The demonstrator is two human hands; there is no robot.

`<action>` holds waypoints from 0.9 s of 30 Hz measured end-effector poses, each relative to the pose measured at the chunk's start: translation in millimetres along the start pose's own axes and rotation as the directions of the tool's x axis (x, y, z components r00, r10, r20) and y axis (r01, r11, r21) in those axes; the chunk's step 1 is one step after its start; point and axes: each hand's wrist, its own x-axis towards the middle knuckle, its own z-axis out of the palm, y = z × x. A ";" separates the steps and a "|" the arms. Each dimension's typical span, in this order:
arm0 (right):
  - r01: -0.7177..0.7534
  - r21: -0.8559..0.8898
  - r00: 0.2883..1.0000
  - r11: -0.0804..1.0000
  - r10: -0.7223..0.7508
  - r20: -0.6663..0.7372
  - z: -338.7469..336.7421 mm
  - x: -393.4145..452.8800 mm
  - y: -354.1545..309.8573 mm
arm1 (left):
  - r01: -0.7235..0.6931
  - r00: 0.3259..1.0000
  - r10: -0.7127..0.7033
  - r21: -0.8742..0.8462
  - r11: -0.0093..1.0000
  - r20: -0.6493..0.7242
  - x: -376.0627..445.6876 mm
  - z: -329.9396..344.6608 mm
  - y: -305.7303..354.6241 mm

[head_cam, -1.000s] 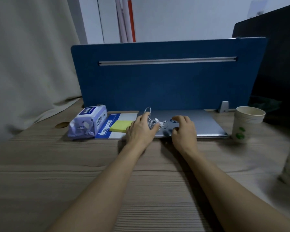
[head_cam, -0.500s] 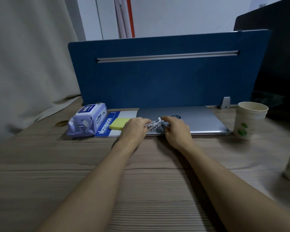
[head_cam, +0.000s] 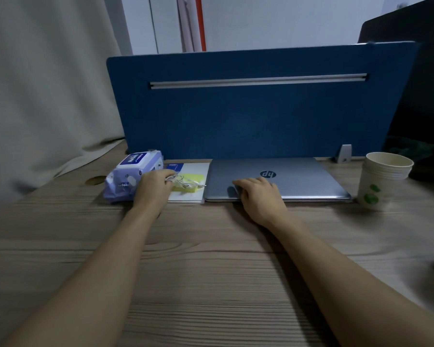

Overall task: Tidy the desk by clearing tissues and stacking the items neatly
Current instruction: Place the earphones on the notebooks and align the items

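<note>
On the wood-grain bench [head_cam: 211, 259], the left hand [head_cam: 152, 188] has its fingers curled around a bundle of tangled white wired earphones [head_cam: 184, 182], holding them just above a yellow pad of sticky notes [head_cam: 194, 178]. That pad lies on a flat white notebook with a blue cover strip [head_cam: 193, 169], which sits between a soft lilac pack of wet tissues with a blue label [head_cam: 130, 175] on its left and a closed silver laptop with a round blue logo [head_cam: 298, 176] on its right. The back of the left hand is close against the tissue pack; whether they touch is unclear.

The right hand [head_cam: 257, 195] rests palm down on the near left part of the laptop lid, fingers spread loosely and fairly straight, gripping nothing. The laptop lies flat with its far edge close to an upright dark blue fabric divider panel with a grey metal rail [head_cam: 261, 108].

To the right of the laptop, a stack of cream paper cups with green dots [head_cam: 381, 181] stands upright, slightly apart from the laptop's corner. A pale curtain [head_cam: 40, 83] hangs on the left behind the bench.
</note>
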 end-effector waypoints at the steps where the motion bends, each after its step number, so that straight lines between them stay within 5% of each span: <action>1: 0.001 0.000 1.000 1.000 -0.001 0.002 -0.5 -0.2 0.1 | -0.018 0.999 0.017 0.016 1.000 0.043 -2.3 1.2 0.4; 10: -0.007 0.012 0.999 1.000 0.006 0.040 -7.5 -5.0 -3.0 | -0.181 0.952 0.146 0.112 0.977 0.270 -27.3 -11.1 -9.8; 27: -0.001 0.042 0.999 0.999 0.000 0.032 -11.2 -8.2 -4.2 | -0.393 0.907 0.384 0.019 0.919 0.172 2.6 8.5 -8.0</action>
